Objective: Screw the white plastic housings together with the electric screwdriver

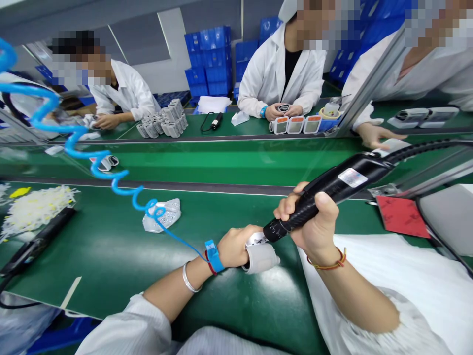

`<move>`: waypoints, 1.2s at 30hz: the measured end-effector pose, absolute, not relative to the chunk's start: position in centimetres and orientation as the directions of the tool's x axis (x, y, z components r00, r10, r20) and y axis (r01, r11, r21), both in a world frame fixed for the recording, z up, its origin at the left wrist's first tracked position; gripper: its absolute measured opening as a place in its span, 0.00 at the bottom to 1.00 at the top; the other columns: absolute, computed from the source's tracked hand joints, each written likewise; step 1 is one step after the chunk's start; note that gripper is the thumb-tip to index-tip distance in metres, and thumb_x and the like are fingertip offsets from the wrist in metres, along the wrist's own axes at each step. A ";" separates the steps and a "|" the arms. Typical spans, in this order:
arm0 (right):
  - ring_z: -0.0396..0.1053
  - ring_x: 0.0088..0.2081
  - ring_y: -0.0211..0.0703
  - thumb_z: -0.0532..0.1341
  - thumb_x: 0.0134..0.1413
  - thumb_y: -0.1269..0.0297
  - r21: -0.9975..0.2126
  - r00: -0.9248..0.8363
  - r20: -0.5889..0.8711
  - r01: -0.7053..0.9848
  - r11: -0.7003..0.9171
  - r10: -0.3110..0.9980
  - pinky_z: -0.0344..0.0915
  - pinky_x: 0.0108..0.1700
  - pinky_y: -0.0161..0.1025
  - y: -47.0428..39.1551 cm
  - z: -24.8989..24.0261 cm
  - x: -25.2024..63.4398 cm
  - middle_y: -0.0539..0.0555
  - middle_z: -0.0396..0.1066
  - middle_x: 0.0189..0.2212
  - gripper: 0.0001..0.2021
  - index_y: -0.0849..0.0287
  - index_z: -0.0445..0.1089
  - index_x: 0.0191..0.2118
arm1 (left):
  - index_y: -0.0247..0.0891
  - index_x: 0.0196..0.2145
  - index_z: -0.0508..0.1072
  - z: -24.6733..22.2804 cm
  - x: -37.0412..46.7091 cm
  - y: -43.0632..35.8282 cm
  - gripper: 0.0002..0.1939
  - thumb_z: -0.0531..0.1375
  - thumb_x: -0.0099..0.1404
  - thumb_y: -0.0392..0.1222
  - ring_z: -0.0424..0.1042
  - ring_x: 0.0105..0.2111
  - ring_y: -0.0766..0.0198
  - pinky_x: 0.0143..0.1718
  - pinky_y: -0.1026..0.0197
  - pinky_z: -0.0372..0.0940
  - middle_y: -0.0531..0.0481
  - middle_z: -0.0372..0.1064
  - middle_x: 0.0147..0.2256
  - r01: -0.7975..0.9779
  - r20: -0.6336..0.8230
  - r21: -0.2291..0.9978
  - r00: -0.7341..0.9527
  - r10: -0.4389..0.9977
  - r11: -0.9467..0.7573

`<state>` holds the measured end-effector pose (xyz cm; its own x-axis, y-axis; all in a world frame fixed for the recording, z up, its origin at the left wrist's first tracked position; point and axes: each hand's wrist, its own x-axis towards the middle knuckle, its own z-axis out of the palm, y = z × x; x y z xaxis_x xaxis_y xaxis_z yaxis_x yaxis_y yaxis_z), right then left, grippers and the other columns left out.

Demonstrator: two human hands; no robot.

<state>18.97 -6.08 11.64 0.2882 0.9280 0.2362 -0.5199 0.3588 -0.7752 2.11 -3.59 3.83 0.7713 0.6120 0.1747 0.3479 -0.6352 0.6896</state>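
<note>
My left hand (236,246) is closed round a small light-grey housing (261,258) just above the green bench, a blue wrist strap with a coiled cord on its wrist. In my right hand (314,227) is a black electric screwdriver (332,185), tilted with its nose down to the left. The nose meets the silvery end of the housing beside my left fingers; the bit's tip is hidden. A clear bag of small parts (162,215) lies on the bench to the left of my hands.
A second black screwdriver (40,241) and a pile of white and yellow pieces (39,207) lie left. White sheet (388,276) and red pad (402,216) are right. Beyond the green conveyor (207,160), people handle grey housings (164,121). The blue coiled cord (99,160) hangs across the left.
</note>
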 end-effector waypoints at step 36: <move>0.57 0.14 0.38 0.60 0.43 0.47 -0.750 0.273 0.417 -0.436 0.498 0.867 0.58 0.20 0.38 -7.5 12.3 18.2 0.47 0.61 0.14 0.17 0.54 0.64 0.34 | 0.41 0.49 0.64 3.9 2.2 -3.4 0.21 0.55 0.57 0.35 0.72 0.37 0.64 0.37 0.65 0.63 0.50 0.72 0.42 0.298 0.199 0.745 0.754 0.626 -0.596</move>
<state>18.16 -7.48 12.32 0.2726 0.8671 0.4169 -0.4360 0.4976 -0.7499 2.17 -3.42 3.87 0.7543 0.6257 0.1987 0.2982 -0.5961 0.7455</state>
